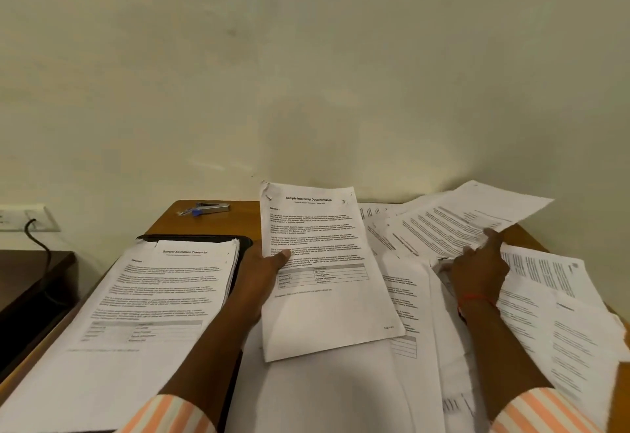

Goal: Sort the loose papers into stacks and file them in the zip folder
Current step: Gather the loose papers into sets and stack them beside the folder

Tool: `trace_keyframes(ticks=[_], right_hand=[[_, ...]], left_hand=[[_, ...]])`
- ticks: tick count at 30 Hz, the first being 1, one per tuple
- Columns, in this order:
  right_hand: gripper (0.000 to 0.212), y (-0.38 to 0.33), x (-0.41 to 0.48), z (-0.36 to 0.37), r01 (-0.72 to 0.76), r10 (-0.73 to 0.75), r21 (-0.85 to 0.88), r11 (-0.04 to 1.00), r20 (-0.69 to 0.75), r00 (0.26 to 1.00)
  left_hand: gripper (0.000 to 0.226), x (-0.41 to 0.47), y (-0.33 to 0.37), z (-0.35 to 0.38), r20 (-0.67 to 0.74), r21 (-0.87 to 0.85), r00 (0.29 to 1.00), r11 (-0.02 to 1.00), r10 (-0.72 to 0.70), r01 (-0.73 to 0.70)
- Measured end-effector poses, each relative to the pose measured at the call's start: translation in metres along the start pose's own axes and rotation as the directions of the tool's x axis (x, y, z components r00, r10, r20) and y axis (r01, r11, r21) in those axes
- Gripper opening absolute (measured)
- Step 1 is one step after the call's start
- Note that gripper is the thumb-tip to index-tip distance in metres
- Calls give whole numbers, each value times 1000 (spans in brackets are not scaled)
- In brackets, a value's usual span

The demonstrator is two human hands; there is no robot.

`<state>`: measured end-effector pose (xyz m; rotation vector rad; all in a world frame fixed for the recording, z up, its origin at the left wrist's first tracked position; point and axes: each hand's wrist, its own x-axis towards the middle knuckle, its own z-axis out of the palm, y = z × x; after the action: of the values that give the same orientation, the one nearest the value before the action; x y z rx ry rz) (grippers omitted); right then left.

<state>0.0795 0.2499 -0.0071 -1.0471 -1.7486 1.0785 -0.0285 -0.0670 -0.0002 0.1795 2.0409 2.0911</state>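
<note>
Evidently the left hand [262, 272] pinches one internship sheet [324, 296], thumb on its face, tilted up for reading, while the right hand [477, 269] grips a few raised pages [453, 221] to bare the loose pile [562, 313] beneath. One sorted stack [153, 296] lies on the single black zip folder [243, 240] at left, one stapler [211, 208] behind; the pile's sheets overlap too much to count.

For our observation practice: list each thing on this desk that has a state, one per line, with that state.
Left hand: holds internship document tilted up.
Right hand: pinches lifted sheet.
Transcript stack: lies on zip folder.
Zip folder: flat, mostly covered.
Loose papers: scattered, overlapping.
Stapler: lying untouched at far edge.
</note>
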Motion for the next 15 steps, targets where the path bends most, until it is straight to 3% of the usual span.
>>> trace_keyframes(ticks=[4, 6, 12, 15], right_hand=[[35, -6, 1, -5, 103, -124, -177, 979, -108, 986], [37, -11, 0, -7, 145, -181, -236, 961, -138, 974], [41, -28, -35, 8, 314, -313, 5, 950, 79, 946], [49, -27, -55, 21, 401, -379, -47, 915, 246, 892]], left_hand=[[31, -2, 2, 0, -3, -28, 1000, 1000, 3, -3], [30, -2, 2, 0, -4, -56, 1000, 998, -8, 8], [30, -3, 10, -2, 59, -287, 995, 953, -80, 94], [28, -6, 14, -1, 100, -424, 981, 885, -167, 194]])
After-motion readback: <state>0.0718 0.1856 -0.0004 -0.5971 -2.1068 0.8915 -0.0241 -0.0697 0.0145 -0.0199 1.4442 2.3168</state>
